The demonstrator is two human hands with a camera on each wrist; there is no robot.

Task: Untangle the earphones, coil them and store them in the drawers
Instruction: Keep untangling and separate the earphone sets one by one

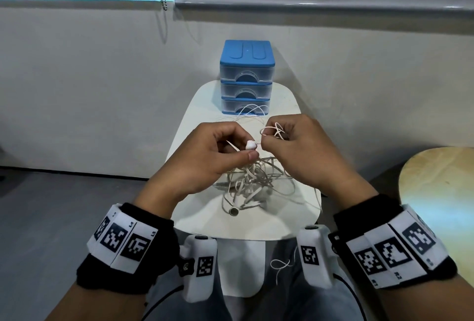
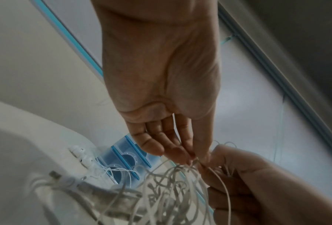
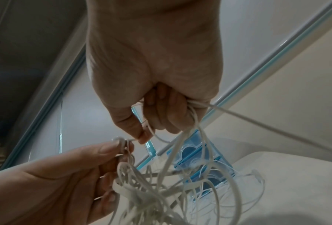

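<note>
A tangle of white earphone cables (image 1: 252, 179) hangs from both hands down onto the small white table (image 1: 295, 215). My left hand (image 1: 248, 151) pinches a white earbud (image 1: 250, 145) between thumb and forefinger. My right hand (image 1: 268, 141) pinches the thin cable just beside that earbud and keeps several loops (image 1: 274, 129) curled in its fingers. In the right wrist view the right hand (image 3: 145, 137) grips the loops while the tangle (image 3: 151, 190) dangles below. The blue three-drawer unit (image 1: 246, 76) stands at the table's far end, all drawers closed.
Another earbud (image 1: 234, 211) lies on the table near its front edge, and two more earbuds (image 2: 80, 153) lie by the drawers. A loose thin cable (image 1: 282, 264) rests on my lap. A round wooden table (image 1: 441, 192) stands at the right. A wall rises behind the drawers.
</note>
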